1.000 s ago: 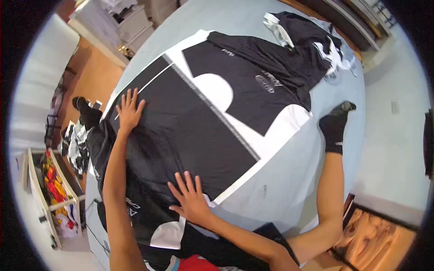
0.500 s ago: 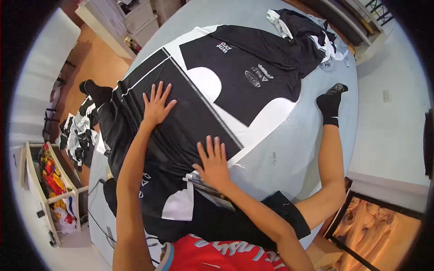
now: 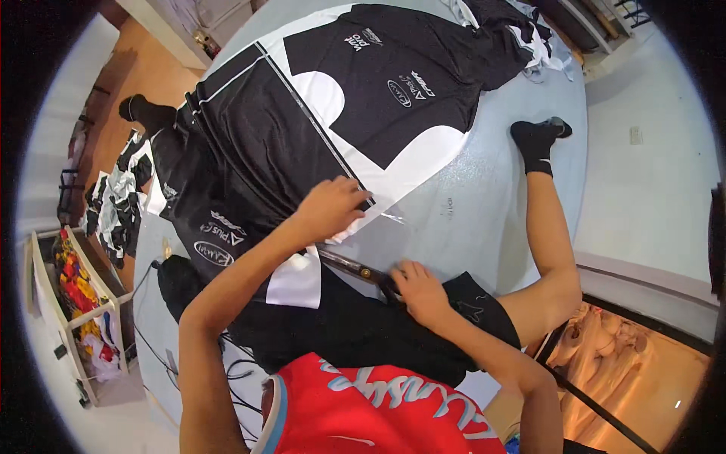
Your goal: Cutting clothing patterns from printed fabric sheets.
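L hand flat, fingers spread, pressing on edge of black/white fabric laid out on grey table. R hand just below-right of L hand, fingers curled round handle of scissors; blades point left, under fabric edge, right by L hand. Fabric covers most of table's upper-left; more black garments bunched at far end of fabric. Person's leg w/ black sock lies on table, right of fabric. Shelf w/ coloured items well left of fabric, off table.
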